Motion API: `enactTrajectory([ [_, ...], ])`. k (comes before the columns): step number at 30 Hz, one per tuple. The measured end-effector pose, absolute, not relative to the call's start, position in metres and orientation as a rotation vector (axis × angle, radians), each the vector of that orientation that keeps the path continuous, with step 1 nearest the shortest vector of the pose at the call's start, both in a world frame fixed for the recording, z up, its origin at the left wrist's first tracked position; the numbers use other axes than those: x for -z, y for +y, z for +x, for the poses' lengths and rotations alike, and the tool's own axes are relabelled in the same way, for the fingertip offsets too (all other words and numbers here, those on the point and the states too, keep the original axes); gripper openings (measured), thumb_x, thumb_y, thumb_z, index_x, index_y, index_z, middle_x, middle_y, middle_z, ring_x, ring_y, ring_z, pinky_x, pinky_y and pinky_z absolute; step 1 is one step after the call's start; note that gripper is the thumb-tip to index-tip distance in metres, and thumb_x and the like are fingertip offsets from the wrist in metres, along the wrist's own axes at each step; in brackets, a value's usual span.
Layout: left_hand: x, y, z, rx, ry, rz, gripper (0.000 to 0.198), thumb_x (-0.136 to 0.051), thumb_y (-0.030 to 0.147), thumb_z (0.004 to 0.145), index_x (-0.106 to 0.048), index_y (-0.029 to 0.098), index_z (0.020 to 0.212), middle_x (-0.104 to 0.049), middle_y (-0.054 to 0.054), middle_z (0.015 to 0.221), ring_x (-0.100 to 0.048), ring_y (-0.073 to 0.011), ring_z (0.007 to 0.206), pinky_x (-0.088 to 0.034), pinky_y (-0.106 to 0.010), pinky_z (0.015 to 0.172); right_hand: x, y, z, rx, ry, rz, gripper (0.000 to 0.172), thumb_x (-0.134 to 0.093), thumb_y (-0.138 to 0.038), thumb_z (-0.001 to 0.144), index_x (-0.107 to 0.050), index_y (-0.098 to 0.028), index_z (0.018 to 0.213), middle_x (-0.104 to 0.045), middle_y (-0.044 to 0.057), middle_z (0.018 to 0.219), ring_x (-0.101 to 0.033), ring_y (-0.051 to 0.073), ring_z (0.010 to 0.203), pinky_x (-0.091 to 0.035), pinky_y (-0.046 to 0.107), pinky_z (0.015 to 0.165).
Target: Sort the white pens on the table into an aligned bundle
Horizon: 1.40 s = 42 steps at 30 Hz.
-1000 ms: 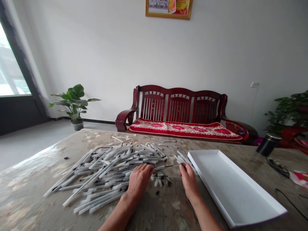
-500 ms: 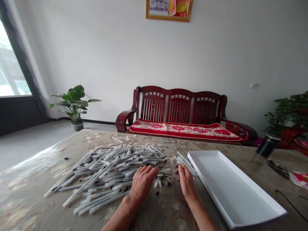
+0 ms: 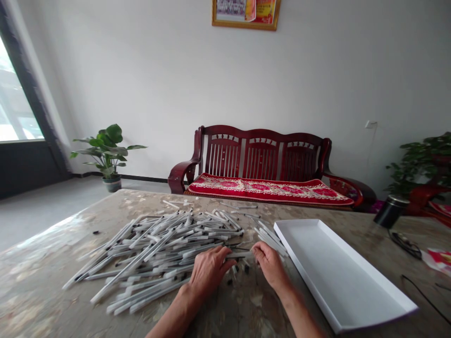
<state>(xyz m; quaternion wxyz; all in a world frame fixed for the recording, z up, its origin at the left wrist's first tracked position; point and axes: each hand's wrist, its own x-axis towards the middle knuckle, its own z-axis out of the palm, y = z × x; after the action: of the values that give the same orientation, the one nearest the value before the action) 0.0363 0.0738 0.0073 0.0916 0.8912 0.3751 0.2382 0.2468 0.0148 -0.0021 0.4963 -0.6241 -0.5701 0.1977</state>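
The left hand (image 3: 211, 264) is curled, knuckles up, with thumb and forefinger gripping a thin pen (image 3: 239, 256) that sticks out toward the right hand (image 3: 268, 263), lying nearly level just above the table (image 3: 253, 312). The right hand's thumb and fingertips are drawn together near the pen's far end; blur hides whether they grip it or something small beside it. Only a short gap parts the two hands, and small black pieces (image 3: 246, 268) lie below it. The big pen pile (image 3: 165, 249) spreads from beside the left hand well out to the left, its pens crossing at many angles, so that side is crowded right up to the fingers. Beyond the right hand, a smaller bunch of pens (image 3: 270, 238) lies by the far left corner of the white tray (image 3: 347, 277). The tray's low left wall slants past the right forearm, leaving a narrow strip of table between them. Bare tabletop shows between the forearms and to the left of the pile, as far as the table's slanting left edge. The far edge runs in front of the red bench (image 3: 262, 159), with a few stray pens (image 3: 246, 207) near it.
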Motion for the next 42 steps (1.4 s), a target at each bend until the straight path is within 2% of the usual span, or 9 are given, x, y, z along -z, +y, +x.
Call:
enactTrajectory([
  [3, -0.006, 0.076, 0.036, -0.736, 1.139, 2.623, 0.029, -0.06, 0.038, 0.091, -0.063, 0.028, 0.118, -0.071, -0.002, 0.098, -0.065, -0.0196, 0.091, -0.045, -0.028, 0.077, 0.009, 0.017, 0.263, -0.229, -1.281, -1.6, 0.025, -0.05, -0.043, 0.088, -0.064, -0.024, 0.082, -0.067, 0.001, 0.066, -0.062, 0.018, 0.061, -0.047, 0.027, 0.058],
  [9, -0.007, 0.075, 0.043, -0.8, 0.875, 2.713, 0.04, -0.067, 0.034, 0.085, -0.06, 0.03, 0.124, -0.068, -0.003, 0.111, -0.059, -0.0226, 0.106, -0.041, -0.036, 0.096, 0.027, 0.018, 0.291, 0.194, -1.105, -1.891, 0.03, -0.044, -0.04, 0.09, -0.067, -0.021, 0.096, -0.075, 0.01, 0.083, -0.07, 0.025, 0.075, -0.049, 0.031, 0.064],
  [13, -0.011, 0.082, 0.034, -0.894, 1.167, 2.697, 0.022, -0.06, 0.028, 0.089, -0.067, 0.027, 0.11, -0.068, -0.004, 0.106, -0.059, -0.023, 0.1, -0.041, -0.037, 0.091, 0.022, 0.012, 0.292, 0.431, -1.243, -1.98, 0.027, -0.048, -0.026, 0.088, -0.065, -0.019, 0.108, -0.073, 0.012, 0.103, -0.067, 0.026, 0.09, -0.049, 0.035, 0.077],
  [16, -0.016, 0.089, 0.021, -0.849, 1.538, 2.648, 0.016, -0.054, 0.027, 0.092, -0.069, 0.026, 0.097, -0.068, -0.005, 0.096, -0.058, -0.0249, 0.094, -0.04, -0.038, 0.084, 0.013, 0.009, 0.281, 0.545, -1.439, -1.942, 0.025, -0.051, -0.019, 0.087, -0.068, -0.022, 0.106, -0.07, 0.01, 0.113, -0.061, 0.026, 0.102, -0.045, 0.038, 0.088],
  [20, -0.02, 0.094, 0.01, -0.678, 1.739, 2.642, 0.016, -0.054, 0.032, 0.091, -0.069, 0.025, 0.088, -0.066, -0.006, 0.094, -0.056, -0.0268, 0.093, -0.038, -0.038, 0.082, 0.01, 0.008, 0.265, 0.409, -1.693, -1.933, 0.022, -0.054, -0.016, 0.087, -0.073, -0.027, 0.091, -0.073, 0.004, 0.098, -0.061, 0.023, 0.096, -0.044, 0.036, 0.085],
  [25, -0.018, 0.095, 0.009, -0.521, 1.75, 2.648, 0.011, -0.059, 0.029, 0.086, -0.068, 0.025, 0.092, -0.066, -0.005, 0.098, -0.055, -0.0262, 0.096, -0.036, -0.038, 0.083, 0.02, 0.01, 0.271, 0.418, -1.629, -2.07, 0.023, -0.058, -0.017, 0.083, -0.074, -0.024, 0.098, -0.074, 0.006, 0.102, -0.06, 0.028, 0.1, -0.043, 0.04, 0.086],
  [30, -0.015, 0.097, 0.01, -0.592, 1.705, 2.686, 0.008, -0.059, 0.025, 0.087, -0.066, 0.023, 0.09, -0.066, -0.006, 0.097, -0.056, -0.0272, 0.096, -0.038, -0.039, 0.084, 0.019, 0.012, 0.273, 0.356, -1.529, -1.949, 0.023, -0.054, -0.022, 0.084, -0.073, -0.023, 0.099, -0.074, 0.009, 0.102, -0.062, 0.028, 0.099, -0.044, 0.041, 0.087],
  [36, -0.009, 0.085, 0.028, -0.803, 1.331, 2.763, 0.005, -0.057, 0.023, 0.092, -0.061, 0.021, 0.095, -0.068, -0.003, 0.092, -0.061, -0.0222, 0.089, -0.042, -0.035, 0.083, 0.011, 0.012, 0.236, -0.205, -1.329, -1.74, 0.038, -0.04, -0.048, 0.094, -0.066, -0.027, 0.077, -0.07, 0.001, 0.07, -0.063, 0.02, 0.065, -0.045, 0.03, 0.06],
  [42, 0.002, 0.077, 0.041, -0.832, 1.104, 2.838, 0.005, -0.058, 0.02, 0.091, -0.061, 0.023, 0.092, -0.068, -0.001, 0.085, -0.064, -0.0195, 0.081, -0.043, -0.031, 0.074, 0.013, 0.016, 0.222, -0.397, -1.302, -1.601, 0.047, -0.042, -0.059, 0.091, -0.057, -0.025, 0.062, -0.062, 0.001, 0.058, -0.056, 0.019, 0.058, -0.042, 0.028, 0.057],
])
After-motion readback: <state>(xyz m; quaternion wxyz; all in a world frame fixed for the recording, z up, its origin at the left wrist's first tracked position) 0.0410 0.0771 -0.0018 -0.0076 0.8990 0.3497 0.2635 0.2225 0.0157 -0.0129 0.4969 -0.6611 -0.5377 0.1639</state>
